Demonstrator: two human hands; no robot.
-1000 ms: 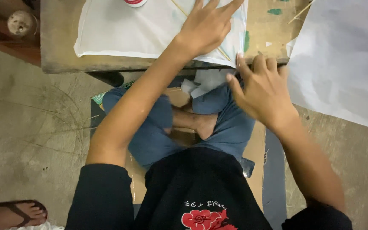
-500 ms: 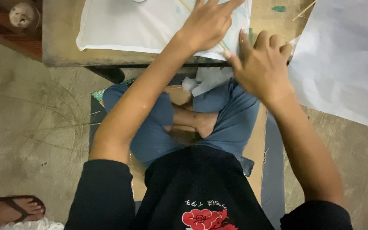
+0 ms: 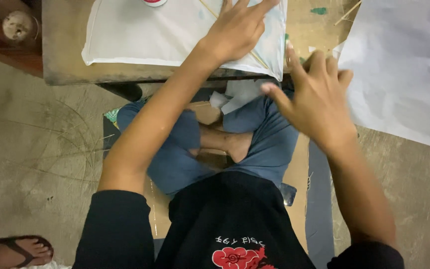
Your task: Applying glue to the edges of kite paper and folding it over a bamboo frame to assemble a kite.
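Note:
I sit cross-legged at a low wooden board (image 3: 65, 65). A white sheet of thin paper (image 3: 140, 37) lies on it, with a thin bamboo stick (image 3: 257, 57) running across its right part. My left hand (image 3: 237, 27) lies flat on the paper, fingers spread, pressing over the stick. My right hand (image 3: 314, 97) hovers in the air beside the paper's lower right corner, fingers apart and holding nothing.
A large white paper sheet (image 3: 404, 65) lies on the floor at the right. A round red-and-white container (image 3: 154, 2) stands at the paper's top edge. A ball of thread (image 3: 17, 25) sits at top left. Another person's sandalled foot (image 3: 18, 249) shows at bottom left.
My right hand has shifted right, away from the paper's corner, and spread its fingers. My left hand stays pressed on the paper.

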